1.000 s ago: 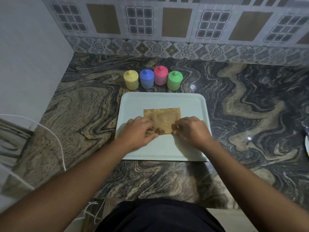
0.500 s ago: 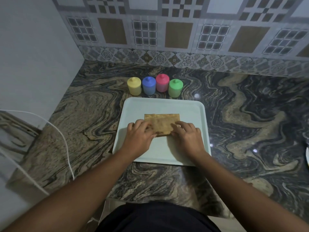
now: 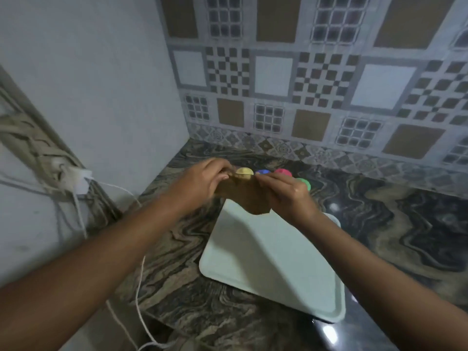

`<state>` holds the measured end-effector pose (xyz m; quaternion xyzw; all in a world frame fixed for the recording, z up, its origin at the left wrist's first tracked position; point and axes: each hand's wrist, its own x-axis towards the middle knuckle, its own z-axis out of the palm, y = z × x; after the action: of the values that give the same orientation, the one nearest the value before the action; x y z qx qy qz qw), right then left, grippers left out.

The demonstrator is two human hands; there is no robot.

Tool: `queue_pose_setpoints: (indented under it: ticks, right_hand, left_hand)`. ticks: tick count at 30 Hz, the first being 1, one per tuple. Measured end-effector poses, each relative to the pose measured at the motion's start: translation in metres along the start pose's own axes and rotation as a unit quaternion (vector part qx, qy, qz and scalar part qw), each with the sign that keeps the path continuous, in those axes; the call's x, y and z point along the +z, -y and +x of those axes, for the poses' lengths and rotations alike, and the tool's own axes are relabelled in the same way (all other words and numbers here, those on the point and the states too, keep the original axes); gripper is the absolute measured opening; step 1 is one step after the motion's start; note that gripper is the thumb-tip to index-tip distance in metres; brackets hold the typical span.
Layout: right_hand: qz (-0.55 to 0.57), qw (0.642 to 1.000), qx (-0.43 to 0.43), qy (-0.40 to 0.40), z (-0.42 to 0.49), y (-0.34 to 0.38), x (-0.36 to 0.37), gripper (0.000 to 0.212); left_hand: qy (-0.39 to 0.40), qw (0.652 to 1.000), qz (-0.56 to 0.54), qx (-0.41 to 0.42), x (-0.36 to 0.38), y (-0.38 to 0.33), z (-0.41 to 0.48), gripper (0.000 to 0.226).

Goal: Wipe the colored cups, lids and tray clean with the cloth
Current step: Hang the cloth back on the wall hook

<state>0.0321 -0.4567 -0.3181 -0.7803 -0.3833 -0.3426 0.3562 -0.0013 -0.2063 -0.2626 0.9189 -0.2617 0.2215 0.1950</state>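
Note:
A brown cloth hangs in the air above the far end of the pale tray. My left hand pinches its upper left edge, and my right hand pinches its upper right edge. Behind the cloth and my hands stand the lidded cups, only their tops showing: yellow cup, blue cup, pink cup and green cup. The tray lies bare on the marbled counter.
A plain wall closes the left side, and a patterned tile wall runs along the back. White cables hang from a plug at the left, past the counter's near-left edge.
Both hands have lifted the cloth off the tray and now hold it up by its top edge. The camera has tilted up and swung left.

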Motion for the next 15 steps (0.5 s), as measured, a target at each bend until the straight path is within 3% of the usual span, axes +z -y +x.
queue_pose_setpoints:
  ticks: [4,9,15]
  right_hand:
    - [0.05,0.994,-0.094,-0.006,0.071,0.012,0.024,0.03]
    - [0.082,0.983,-0.164,-0.003,0.166,0.041,0.066,0.025]
    - [0.103,0.965,-0.229,-0.078,0.27,0.08,0.117,0.021]
  left_hand:
    - [-0.001,0.998,0.058,-0.016,-0.074,0.02,0.0,0.023]
    - [0.031,0.993,0.115,-0.016,-0.166,0.04,-0.008,0.023]
    - [-0.05,0.962,0.268,0.025,-0.258,0.086,0.002,0.02]
